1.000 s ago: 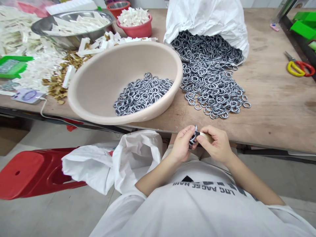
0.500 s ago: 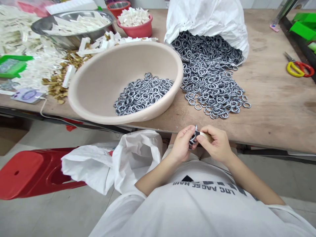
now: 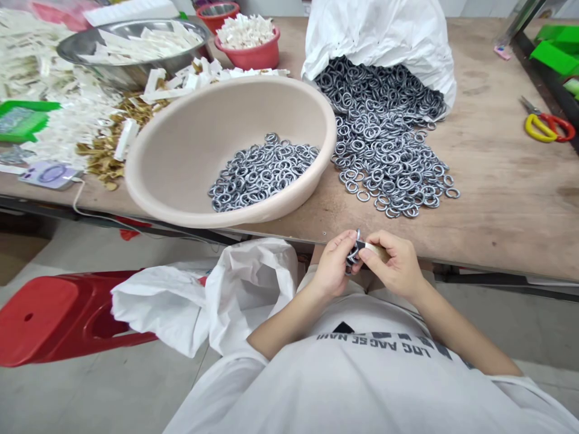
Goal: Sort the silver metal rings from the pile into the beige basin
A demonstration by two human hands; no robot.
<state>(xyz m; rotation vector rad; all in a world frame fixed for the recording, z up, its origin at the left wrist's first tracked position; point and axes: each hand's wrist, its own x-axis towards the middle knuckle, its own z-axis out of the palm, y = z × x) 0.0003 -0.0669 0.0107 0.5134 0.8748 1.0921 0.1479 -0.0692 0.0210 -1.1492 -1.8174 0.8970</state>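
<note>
My left hand (image 3: 335, 264) is closed around several grey metal rings (image 3: 352, 258) at the table's front edge. My right hand (image 3: 396, 260) pinches a small tool with a pale handle (image 3: 379, 250) and a dark flat end, which touches the rings. Behind my hands a pile of grey rings (image 3: 393, 163) spills over the table from a white sack (image 3: 380, 33). More rings (image 3: 266, 172) lie in a large beige basin (image 3: 181, 144) to the left.
Scissors (image 3: 545, 123) lie at the right. At the left are a steel bowl (image 3: 67, 51), white strips (image 3: 27, 54), a red bowl (image 3: 248, 57) and a phone (image 3: 50, 174). Below are a red stool (image 3: 40, 313) and white bags (image 3: 253, 265).
</note>
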